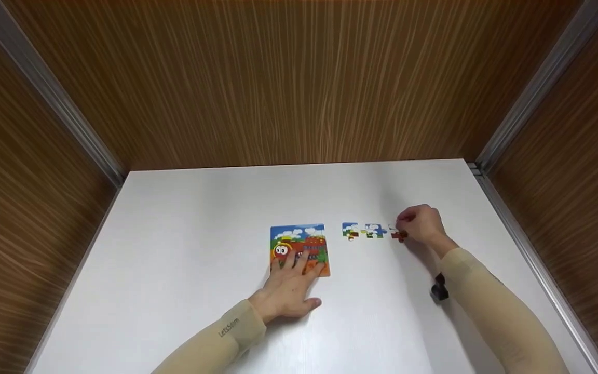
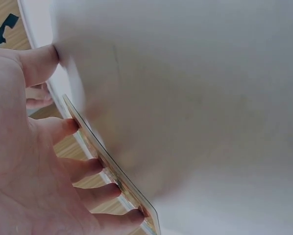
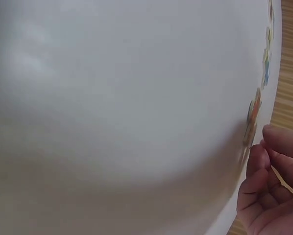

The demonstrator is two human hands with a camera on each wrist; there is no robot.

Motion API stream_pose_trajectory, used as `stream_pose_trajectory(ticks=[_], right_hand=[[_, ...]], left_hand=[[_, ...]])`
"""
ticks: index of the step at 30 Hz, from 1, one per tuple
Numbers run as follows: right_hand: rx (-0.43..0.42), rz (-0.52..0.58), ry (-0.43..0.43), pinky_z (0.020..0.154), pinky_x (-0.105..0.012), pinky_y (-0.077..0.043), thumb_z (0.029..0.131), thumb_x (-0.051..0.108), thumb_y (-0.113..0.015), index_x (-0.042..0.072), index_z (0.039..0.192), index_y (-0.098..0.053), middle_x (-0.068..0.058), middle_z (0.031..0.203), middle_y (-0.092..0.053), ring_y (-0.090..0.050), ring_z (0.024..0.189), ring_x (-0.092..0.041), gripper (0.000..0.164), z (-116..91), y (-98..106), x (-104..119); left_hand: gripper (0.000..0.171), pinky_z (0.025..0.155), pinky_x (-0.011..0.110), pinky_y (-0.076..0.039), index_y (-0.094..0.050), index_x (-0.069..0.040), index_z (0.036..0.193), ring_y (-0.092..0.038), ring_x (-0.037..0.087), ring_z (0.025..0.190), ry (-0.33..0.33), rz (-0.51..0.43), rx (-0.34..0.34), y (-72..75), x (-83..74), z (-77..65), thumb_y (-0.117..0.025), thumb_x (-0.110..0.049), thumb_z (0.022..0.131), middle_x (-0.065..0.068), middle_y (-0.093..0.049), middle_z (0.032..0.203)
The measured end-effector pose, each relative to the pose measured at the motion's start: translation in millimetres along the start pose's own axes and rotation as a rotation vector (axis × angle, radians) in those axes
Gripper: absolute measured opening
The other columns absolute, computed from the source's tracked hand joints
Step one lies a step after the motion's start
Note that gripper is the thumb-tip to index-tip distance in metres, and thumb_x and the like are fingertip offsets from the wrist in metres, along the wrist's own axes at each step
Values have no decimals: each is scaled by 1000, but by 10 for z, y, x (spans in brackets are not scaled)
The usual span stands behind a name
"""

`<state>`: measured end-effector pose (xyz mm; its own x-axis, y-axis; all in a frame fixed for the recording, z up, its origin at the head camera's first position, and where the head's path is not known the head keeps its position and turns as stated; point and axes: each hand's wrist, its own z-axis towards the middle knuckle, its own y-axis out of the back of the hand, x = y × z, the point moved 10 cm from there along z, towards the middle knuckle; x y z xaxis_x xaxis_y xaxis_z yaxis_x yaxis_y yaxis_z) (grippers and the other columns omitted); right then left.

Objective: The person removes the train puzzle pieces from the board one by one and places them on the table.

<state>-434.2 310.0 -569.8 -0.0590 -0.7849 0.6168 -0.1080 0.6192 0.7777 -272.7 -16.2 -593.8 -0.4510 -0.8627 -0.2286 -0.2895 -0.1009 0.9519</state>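
Spread flat, my left hand [image 1: 289, 287] presses its fingertips on a picture card [image 1: 299, 232] with a red cartoon face, blue sky and clouds. From the side, the left wrist view shows the thin card [image 2: 118, 177] under the fingers [image 2: 90, 169]. To the right of the card, a puzzle piece [image 1: 350, 229] and a second piece [image 1: 374, 231] lie flat in a row. At the row's right end my right hand [image 1: 423, 224] has curled fingers and pinches a red, white-topped puzzle piece [image 1: 398, 235], partly hidden by the fingertips.
A white table [image 1: 190, 249] bears everything, with a wood-grain panel [image 1: 299, 83] behind it and others at both sides. Near the right forearm is a small black object [image 1: 439, 289], which seems attached under the wrist.
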Motion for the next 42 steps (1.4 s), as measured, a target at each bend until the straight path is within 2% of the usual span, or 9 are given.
stream_pose_trajectory(ticks=[5,12,15,21,26,33,42], right_hand=[[27,62,-3,73,-25,-60,104,16,-76,0,123,-81,-21,114,-81,-77,87,-21,25,-22,-58,110],[38,90,35,65,-26,-61,105,16,-75,0,124,-81,-19,112,-78,-76,80,-21,26,-60,-149,322],[30,78,82,63,-25,-58,105,17,-75,0,124,-82,-18,110,-78,-74,78,-21,26,-84,-182,466],[5,36,197,73,-24,-53,102,16,-77,2,118,-85,-16,109,-82,-71,92,-24,22,-118,-266,803],[26,32,287,78,-29,-55,101,15,-79,2,115,-85,-17,107,-83,-74,93,-27,21,-156,-386,1072],[109,59,327,74,-24,-56,102,19,-80,2,121,-84,-15,109,-83,-73,90,-22,25,-196,-617,1386],[184,65,435,71,-22,-54,100,18,-83,2,118,-85,-14,105,-83,-72,83,-17,24,-240,-892,1784]], left_hand=[[85,133,79,-28,-35,-30,178,-23,50,174,13,5,8,-2,1,-6,-63,-64,105,17,-23,189],[86,133,76,-32,-39,-27,177,-31,47,172,2,62,-43,40,-57,-12,-66,-62,103,17,-31,186],[85,131,75,-36,-41,-25,175,-36,45,170,3,97,-71,59,-90,-22,-68,-61,103,16,-36,184],[81,126,77,-41,-47,-22,172,-42,43,165,23,119,-103,59,-108,-58,-68,-60,104,17,-45,177],[80,120,79,-45,-49,-20,171,-47,43,161,23,114,-131,49,-114,-87,-68,-59,105,18,-50,173],[80,123,81,-41,-45,-21,173,-41,45,166,38,65,-96,16,-95,-94,-66,-59,106,18,-45,177],[81,126,81,-39,-44,-21,174,-38,45,169,44,60,-67,-6,-91,-91,-65,-61,107,18,-42,180]])
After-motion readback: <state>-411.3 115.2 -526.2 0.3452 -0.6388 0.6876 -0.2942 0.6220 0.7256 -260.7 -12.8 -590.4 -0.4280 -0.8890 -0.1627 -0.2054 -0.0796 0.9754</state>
